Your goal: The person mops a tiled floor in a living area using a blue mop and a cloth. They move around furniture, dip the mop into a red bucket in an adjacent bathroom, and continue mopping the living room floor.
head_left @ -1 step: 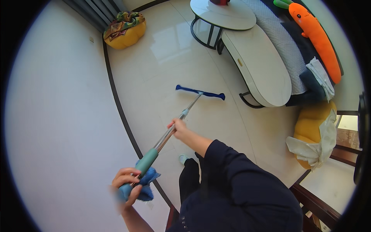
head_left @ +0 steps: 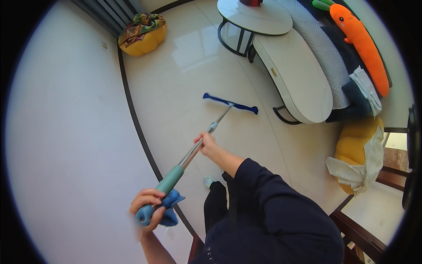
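My left hand (head_left: 149, 207) grips the top end of a mop's green handle (head_left: 171, 178), with a crumpled blue cloth (head_left: 171, 215) bunched beside it under the fingers. Further down, my right hand (head_left: 205, 143) is closed round the metal pole (head_left: 224, 113). The pole runs forward to a long, narrow, dark blue mop head (head_left: 244, 107), which lies crosswise on the pale tiled floor (head_left: 176, 88), left of the low white oval cabinet.
A white wall (head_left: 66, 132) borders the left. Yellow padded stools (head_left: 143, 44) (head_left: 351, 145) carry cloths. A round table (head_left: 263, 17) adjoins the cabinet (head_left: 299, 79); behind them is a sofa (head_left: 334, 75) with a carrot plush (head_left: 365, 53). Dark wooden rails (head_left: 358, 233) are at lower right.
The mop, with both my hands on it, has shifted slightly forward and to the right, its head a little higher in the picture.
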Demonstrator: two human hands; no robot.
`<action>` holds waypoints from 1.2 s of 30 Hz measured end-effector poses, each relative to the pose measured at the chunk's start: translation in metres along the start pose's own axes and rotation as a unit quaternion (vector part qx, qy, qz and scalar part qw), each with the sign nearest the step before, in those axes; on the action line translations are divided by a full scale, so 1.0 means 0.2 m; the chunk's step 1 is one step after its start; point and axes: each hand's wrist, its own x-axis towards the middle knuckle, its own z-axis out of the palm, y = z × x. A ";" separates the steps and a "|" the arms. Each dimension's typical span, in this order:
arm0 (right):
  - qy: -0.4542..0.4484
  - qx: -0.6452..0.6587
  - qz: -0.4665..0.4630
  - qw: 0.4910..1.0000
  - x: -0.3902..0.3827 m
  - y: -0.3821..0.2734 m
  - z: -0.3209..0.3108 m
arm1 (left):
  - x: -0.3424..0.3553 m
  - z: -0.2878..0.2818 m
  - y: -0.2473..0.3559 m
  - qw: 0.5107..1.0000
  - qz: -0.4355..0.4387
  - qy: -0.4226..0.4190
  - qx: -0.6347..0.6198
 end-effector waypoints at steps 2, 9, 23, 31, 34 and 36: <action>-0.004 0.080 -0.014 0.997 0.06 -0.19 0.01 | 0.12 0.16 -0.05 0.997 -0.011 0.036 -0.067; -0.150 0.217 -0.069 0.962 0.46 -0.66 0.01 | 0.55 0.47 -0.25 0.995 -0.002 -0.008 -0.098; -0.068 -0.083 0.030 0.994 0.64 -0.41 0.06 | 0.22 0.52 -0.51 0.990 0.016 0.138 0.019; -0.095 -0.303 0.123 0.940 0.49 0.28 -0.05 | -0.46 0.36 -0.44 0.988 0.015 0.112 0.104; -0.089 -0.419 0.153 0.891 0.32 0.66 -0.16 | -0.81 0.31 -0.35 0.965 -0.002 0.126 0.232; -0.075 -0.479 0.165 0.859 0.27 0.86 -0.28 | -1.02 0.31 -0.33 0.960 0.012 0.142 0.240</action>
